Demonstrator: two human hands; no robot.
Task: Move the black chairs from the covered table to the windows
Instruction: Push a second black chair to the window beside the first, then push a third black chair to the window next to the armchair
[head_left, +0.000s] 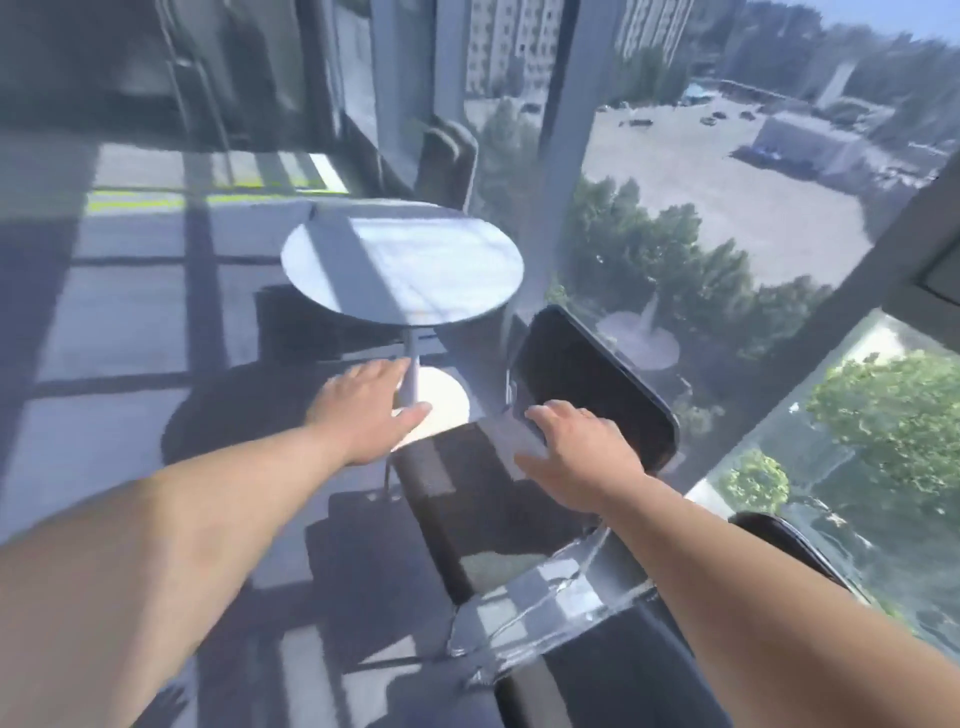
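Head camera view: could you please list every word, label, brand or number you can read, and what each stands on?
None: no text can be read in this view.
The black chair, round table and windows show no lettering.
Any signs on the buildings and parked vehicles outside are too small and blurred to read.

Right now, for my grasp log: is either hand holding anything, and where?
Left hand: nothing. Right hand touches the black chair at its seat-back join; grip unclear.
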